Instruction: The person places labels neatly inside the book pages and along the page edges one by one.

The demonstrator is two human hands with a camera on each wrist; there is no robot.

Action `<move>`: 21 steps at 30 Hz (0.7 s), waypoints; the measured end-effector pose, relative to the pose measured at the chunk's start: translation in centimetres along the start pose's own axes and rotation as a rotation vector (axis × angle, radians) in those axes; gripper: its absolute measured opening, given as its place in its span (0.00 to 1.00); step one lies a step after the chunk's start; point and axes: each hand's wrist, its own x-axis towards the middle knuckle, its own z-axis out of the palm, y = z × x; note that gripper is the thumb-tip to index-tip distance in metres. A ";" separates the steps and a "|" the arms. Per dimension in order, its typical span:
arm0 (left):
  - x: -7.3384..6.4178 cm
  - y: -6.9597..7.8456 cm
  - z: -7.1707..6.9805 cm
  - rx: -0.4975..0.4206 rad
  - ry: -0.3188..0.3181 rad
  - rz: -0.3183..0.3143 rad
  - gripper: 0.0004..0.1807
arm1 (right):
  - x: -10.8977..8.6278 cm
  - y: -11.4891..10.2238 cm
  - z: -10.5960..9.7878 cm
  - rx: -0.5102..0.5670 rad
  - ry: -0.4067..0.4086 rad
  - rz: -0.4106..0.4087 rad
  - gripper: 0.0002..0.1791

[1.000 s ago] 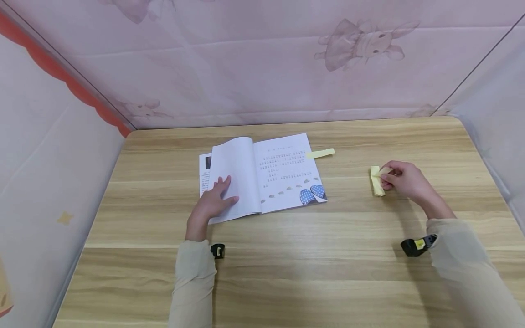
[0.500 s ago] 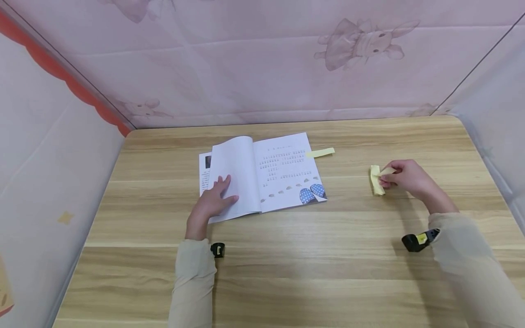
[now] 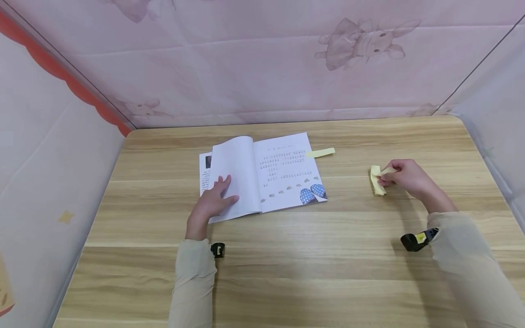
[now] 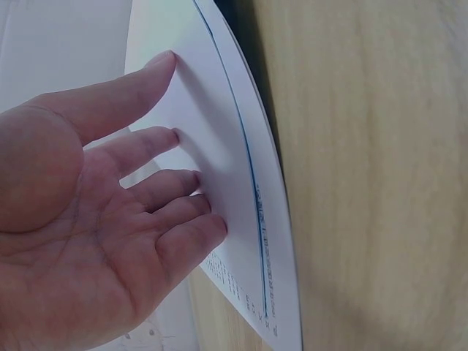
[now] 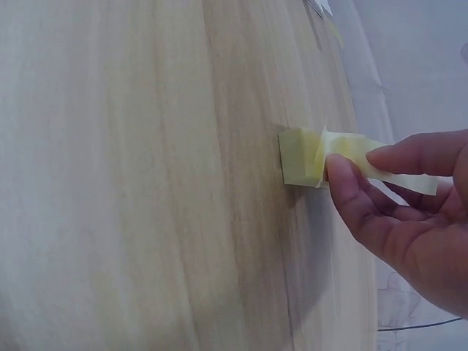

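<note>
Since one second ago, only the right hand [image 3: 408, 179] shifts a little, either higher or toward the far edge of the table [image 3: 303, 264]; I cannot tell which. It is well apart from the open book [image 3: 283, 171], on the right side of it. Its thumb and fingers close together in a pinch on one yellow strip [image 5: 352, 148] at the sticky-note pad [image 3: 377, 187], which lies on the table to the right of the book. Whether this strip is already free from the pad, I cannot tell. Another yellow strip, the page marker [image 3: 321, 153], sticks out from the right edge of the book, probably so that it can be found easily. The left hand [image 3: 212, 202] is open, with fingers spread, and grasps nothing. Its fingertips touch the white left page [image 3: 235, 168] of the book, which bulges near the spine; I suppose the hand is there to prevent the page from turning back.
</note>
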 end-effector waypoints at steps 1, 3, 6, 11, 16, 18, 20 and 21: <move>0.0 0.0 0.0 -0.002 0.000 -0.001 0.38 | 0.0 0.0 0.0 -0.001 0.001 -0.001 0.07; 0.0 0.0 0.0 -0.004 0.000 -0.001 0.38 | 0.0 0.0 0.0 0.002 0.002 -0.002 0.07; -0.1 0.1 0.0 -0.004 0.000 -0.002 0.38 | 0.0 0.0 0.0 0.005 0.002 0.001 0.06; -0.1 0.1 0.0 0.001 -0.001 -0.001 0.38 | -0.1 -0.2 -0.1 0.014 0.002 0.010 0.07; 0.0 0.0 0.0 -0.004 0.003 0.003 0.38 | -0.1 -0.1 -0.2 0.092 -0.010 0.014 0.07; 0.0 0.0 0.0 -0.010 0.006 0.004 0.38 | -0.1 0.0 -0.2 0.146 -0.019 0.013 0.07; 0.0 0.0 0.0 -0.015 0.007 0.009 0.38 | -0.1 0.0 -0.2 0.181 -0.020 0.012 0.07; 0.1 -0.1 0.0 -0.017 0.008 0.011 0.38 | -0.1 0.0 -0.2 0.197 -0.019 0.010 0.08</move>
